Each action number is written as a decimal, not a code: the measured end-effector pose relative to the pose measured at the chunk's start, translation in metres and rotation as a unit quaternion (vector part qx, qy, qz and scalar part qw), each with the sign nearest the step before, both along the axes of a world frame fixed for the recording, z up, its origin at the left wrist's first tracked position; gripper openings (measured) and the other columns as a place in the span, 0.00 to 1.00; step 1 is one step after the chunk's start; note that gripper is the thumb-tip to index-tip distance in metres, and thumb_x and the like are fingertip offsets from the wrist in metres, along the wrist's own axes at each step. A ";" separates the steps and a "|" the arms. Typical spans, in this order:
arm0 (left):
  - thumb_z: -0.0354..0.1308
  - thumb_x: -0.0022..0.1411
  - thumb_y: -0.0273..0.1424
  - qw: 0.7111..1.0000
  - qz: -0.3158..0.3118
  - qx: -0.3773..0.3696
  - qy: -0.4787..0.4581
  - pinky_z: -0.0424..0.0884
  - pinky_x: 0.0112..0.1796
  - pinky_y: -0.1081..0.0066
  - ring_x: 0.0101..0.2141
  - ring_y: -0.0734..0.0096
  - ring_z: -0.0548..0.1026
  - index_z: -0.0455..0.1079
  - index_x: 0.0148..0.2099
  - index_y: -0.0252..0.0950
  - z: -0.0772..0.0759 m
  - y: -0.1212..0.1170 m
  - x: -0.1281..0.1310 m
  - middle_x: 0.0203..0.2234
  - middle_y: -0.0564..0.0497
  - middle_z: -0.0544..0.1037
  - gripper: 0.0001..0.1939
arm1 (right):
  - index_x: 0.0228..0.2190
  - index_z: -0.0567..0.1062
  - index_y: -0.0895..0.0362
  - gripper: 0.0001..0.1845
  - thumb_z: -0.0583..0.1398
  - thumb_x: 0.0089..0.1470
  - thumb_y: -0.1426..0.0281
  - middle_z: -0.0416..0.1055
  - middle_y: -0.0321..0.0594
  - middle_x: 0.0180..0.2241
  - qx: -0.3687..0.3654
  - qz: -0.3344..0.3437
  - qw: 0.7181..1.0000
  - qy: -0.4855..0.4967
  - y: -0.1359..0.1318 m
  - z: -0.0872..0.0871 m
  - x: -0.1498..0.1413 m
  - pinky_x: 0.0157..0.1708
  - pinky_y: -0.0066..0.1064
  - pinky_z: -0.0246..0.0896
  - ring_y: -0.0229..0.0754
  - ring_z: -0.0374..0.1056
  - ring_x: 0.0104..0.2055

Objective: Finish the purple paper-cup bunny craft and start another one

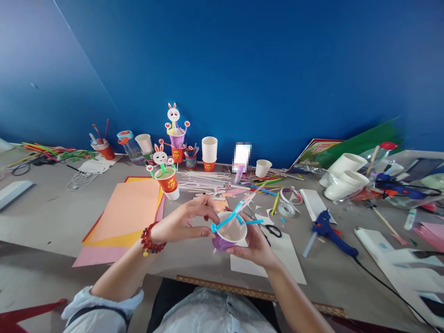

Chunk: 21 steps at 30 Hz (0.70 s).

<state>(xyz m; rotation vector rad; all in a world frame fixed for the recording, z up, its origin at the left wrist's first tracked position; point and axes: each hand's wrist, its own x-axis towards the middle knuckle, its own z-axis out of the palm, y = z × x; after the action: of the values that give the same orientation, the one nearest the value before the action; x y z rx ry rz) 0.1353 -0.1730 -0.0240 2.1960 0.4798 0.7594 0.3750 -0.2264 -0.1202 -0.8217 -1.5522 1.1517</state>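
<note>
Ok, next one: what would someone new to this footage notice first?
Probably the two rabbit-faced cups, one standing nearer and the other behind it, left of centre before the deep blue wall. Next, front and centre, the purple cup in the right hand, with bright blue strips sticking out and the left hand close beside it. The blue glue gun at right also stands out.
</note>
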 end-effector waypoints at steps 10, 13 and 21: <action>0.52 0.69 0.32 0.922 0.150 0.349 0.066 0.74 0.37 0.61 0.42 0.57 0.77 0.63 0.59 0.32 0.002 -0.063 0.045 0.41 0.41 0.78 0.19 | 0.54 0.71 0.48 0.40 0.68 0.41 0.46 0.76 0.46 0.47 -0.065 0.068 0.995 0.016 0.008 0.011 0.004 0.47 0.49 0.71 0.60 0.72 0.51; 0.51 0.69 0.30 0.906 0.166 0.382 0.069 0.74 0.35 0.64 0.40 0.60 0.78 0.66 0.56 0.34 0.000 -0.062 0.048 0.38 0.43 0.78 0.15 | 0.54 0.71 0.48 0.38 0.68 0.43 0.48 0.76 0.45 0.46 -0.047 0.078 0.996 0.016 0.009 0.012 0.005 0.46 0.49 0.71 0.59 0.73 0.50; 0.52 0.67 0.25 0.891 0.171 0.419 0.047 0.72 0.32 0.65 0.31 0.66 0.76 0.69 0.50 0.32 -0.004 -0.064 0.051 0.33 0.46 0.78 0.11 | 0.53 0.70 0.46 0.38 0.69 0.42 0.48 0.78 0.44 0.44 -0.036 0.086 0.996 0.009 0.008 0.015 0.003 0.45 0.52 0.72 0.57 0.73 0.49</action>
<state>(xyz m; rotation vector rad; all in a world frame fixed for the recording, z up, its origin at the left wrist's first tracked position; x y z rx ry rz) 0.1865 -0.2366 -0.0285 3.0018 0.6878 1.2181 0.3780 -0.2180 -0.1054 -0.7348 -1.5975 1.3429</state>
